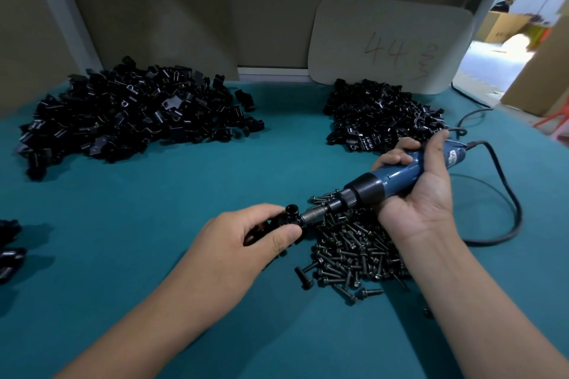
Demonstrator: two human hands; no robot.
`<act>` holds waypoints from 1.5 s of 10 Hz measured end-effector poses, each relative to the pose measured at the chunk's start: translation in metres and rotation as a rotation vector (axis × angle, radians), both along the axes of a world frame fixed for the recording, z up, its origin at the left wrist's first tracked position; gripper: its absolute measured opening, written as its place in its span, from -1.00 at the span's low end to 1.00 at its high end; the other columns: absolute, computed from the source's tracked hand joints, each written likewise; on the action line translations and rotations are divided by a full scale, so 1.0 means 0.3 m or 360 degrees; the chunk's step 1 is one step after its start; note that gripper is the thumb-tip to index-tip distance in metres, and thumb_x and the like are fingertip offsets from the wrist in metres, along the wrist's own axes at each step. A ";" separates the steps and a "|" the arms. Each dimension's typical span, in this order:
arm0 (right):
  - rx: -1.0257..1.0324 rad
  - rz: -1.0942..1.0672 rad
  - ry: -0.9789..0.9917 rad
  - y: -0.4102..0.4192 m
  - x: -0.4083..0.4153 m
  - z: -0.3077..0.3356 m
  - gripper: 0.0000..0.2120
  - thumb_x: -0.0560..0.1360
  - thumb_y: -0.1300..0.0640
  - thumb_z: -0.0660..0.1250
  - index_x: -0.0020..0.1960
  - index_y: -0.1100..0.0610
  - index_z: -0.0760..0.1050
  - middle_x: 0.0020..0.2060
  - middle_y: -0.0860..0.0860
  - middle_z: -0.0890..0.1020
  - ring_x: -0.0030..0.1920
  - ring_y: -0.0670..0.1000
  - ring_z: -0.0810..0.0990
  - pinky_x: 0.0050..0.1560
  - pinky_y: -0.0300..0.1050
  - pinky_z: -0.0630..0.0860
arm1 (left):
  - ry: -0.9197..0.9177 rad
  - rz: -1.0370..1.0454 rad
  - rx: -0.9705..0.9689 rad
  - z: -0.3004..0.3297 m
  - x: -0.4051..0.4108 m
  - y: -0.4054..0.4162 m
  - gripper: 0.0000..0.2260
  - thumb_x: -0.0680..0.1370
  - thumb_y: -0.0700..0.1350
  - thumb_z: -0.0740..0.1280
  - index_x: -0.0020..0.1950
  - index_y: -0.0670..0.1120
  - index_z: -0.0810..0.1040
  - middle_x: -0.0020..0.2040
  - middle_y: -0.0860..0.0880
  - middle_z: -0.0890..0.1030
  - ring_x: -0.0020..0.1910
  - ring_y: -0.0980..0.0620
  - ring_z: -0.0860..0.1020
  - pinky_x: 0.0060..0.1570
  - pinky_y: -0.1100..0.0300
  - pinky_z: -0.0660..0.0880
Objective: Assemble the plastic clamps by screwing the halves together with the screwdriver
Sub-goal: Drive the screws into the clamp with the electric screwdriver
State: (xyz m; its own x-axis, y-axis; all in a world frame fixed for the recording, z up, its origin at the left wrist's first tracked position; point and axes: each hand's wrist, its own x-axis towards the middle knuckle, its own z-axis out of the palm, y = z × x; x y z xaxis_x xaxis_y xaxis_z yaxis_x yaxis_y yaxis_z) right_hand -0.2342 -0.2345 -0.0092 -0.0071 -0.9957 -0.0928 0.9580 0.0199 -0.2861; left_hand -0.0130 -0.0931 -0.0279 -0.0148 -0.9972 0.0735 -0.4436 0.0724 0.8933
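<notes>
Black plastic clamp (284,220) pinched in left hand (243,243) fingers over teal mat (154,224); right hand (421,181) wrapped round blue screwdriver (385,183), bit at clamp. Risk: bit slips or halves shift if grip loosens, cross-threading screw; screw pile (354,249) just beside

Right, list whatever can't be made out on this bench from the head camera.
- Clamp: mostly covered by the left hand; whether its halves are joined is hidden.
- Screwdriver tip: it meets the clamp, so any screw on it is hidden.
- Black parts at the left edge: cut off by the frame.
- Pale board: the marks after "44" are too faint.
</notes>
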 end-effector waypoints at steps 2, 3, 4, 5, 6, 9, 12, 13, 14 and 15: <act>0.0009 0.0006 0.0007 0.000 0.002 -0.004 -0.62 0.52 -0.08 0.55 0.13 0.05 0.43 -0.25 -0.09 0.56 -0.39 -0.12 0.45 -0.29 -0.28 0.52 | 0.0032 0.0042 0.0001 -0.005 0.002 -0.001 -0.72 0.56 0.40 0.35 0.20 0.36 0.64 -0.13 -0.07 0.67 -0.29 -0.01 0.58 -0.24 0.05 0.49; 0.0001 0.0006 0.0011 -0.002 0.001 -0.004 -0.62 0.52 -0.08 0.54 0.13 0.05 0.43 -0.25 -0.09 0.56 -0.39 -0.12 0.45 -0.29 -0.28 0.53 | 0.0039 0.0077 -0.0010 -0.004 -0.001 -0.004 -0.71 0.53 0.42 0.36 0.19 0.39 0.63 -0.15 -0.08 0.66 -0.29 -0.02 0.58 -0.24 0.11 0.47; 0.0001 0.0002 0.0011 -0.002 0.001 -0.004 -0.65 0.52 -0.07 0.54 0.10 0.05 0.45 -0.24 -0.09 0.56 -0.39 -0.13 0.46 -0.29 -0.28 0.53 | 0.0100 0.0129 0.0010 -0.003 -0.005 -0.007 -0.72 0.45 0.38 0.41 0.15 0.46 0.63 -0.08 -0.03 0.70 -0.21 -0.01 0.65 -0.20 0.07 0.57; -0.0019 -0.0023 -0.0001 0.000 0.003 -0.002 -0.71 0.54 -0.05 0.53 0.07 0.07 0.50 -0.20 -0.09 0.62 -0.35 -0.13 0.52 -0.25 -0.26 0.57 | 0.0147 0.0129 0.0031 -0.004 -0.007 -0.007 -0.75 0.44 0.37 0.44 0.12 0.51 0.64 0.02 0.01 0.75 -0.01 -0.08 0.69 -0.01 -0.01 0.63; -0.0071 -0.0024 -0.0007 0.003 0.003 0.003 -0.77 0.58 -0.05 0.50 0.03 0.08 0.54 -0.17 -0.10 0.66 -0.31 -0.14 0.57 -0.20 -0.23 0.61 | 0.0240 0.0110 0.0021 -0.003 -0.006 -0.011 -0.75 0.42 0.33 0.48 0.09 0.50 0.67 0.01 -0.06 0.76 -0.17 -0.07 0.67 -0.11 0.08 0.55; -0.0091 -0.0011 -0.0050 0.007 0.003 0.006 -0.76 0.57 -0.04 0.52 -0.01 0.08 0.54 -0.18 -0.10 0.62 -0.31 -0.13 0.57 -0.12 -0.20 0.62 | 0.0266 0.0194 -0.0063 -0.007 -0.010 -0.010 -0.69 0.37 0.29 0.51 0.10 0.49 0.68 0.03 0.02 0.76 -0.10 0.05 0.70 -0.08 0.25 0.59; -0.0037 -0.0021 -0.0008 0.003 0.004 0.001 -0.74 0.57 -0.03 0.53 0.08 0.04 0.50 -0.21 -0.10 0.60 -0.36 -0.15 0.52 -0.17 -0.25 0.59 | 0.0139 0.0240 -0.0118 -0.012 -0.021 -0.002 -0.71 0.48 0.21 0.52 0.17 0.47 0.66 -0.06 0.04 0.68 -0.11 0.01 0.64 -0.13 0.21 0.54; -0.0049 0.0006 -0.0018 0.003 0.001 0.001 -0.76 0.58 -0.03 0.52 0.06 0.03 0.48 -0.24 -0.10 0.57 -0.37 -0.16 0.48 -0.19 -0.29 0.56 | 0.0117 0.0216 -0.0120 -0.008 -0.021 0.000 -0.69 0.46 0.22 0.52 0.19 0.46 0.66 -0.09 0.06 0.66 -0.16 0.06 0.64 -0.17 0.28 0.52; -0.0046 0.0017 -0.0017 0.002 -0.001 0.000 -0.74 0.59 -0.03 0.51 0.08 0.03 0.46 -0.26 -0.09 0.54 -0.38 -0.16 0.45 -0.21 -0.29 0.55 | 0.0113 0.0225 -0.0127 -0.006 -0.018 -0.001 -0.68 0.43 0.23 0.53 0.18 0.46 0.67 -0.11 0.06 0.65 -0.20 0.12 0.62 -0.19 0.36 0.49; -0.0029 0.0008 -0.0031 0.003 0.005 0.001 -0.73 0.58 -0.02 0.52 0.10 0.03 0.47 -0.26 -0.08 0.56 -0.39 -0.15 0.46 -0.23 -0.27 0.56 | 0.0161 0.0245 -0.0111 -0.003 -0.019 -0.001 -0.70 0.43 0.26 0.52 0.15 0.45 0.68 -0.12 0.09 0.70 -0.20 0.12 0.64 -0.22 0.29 0.51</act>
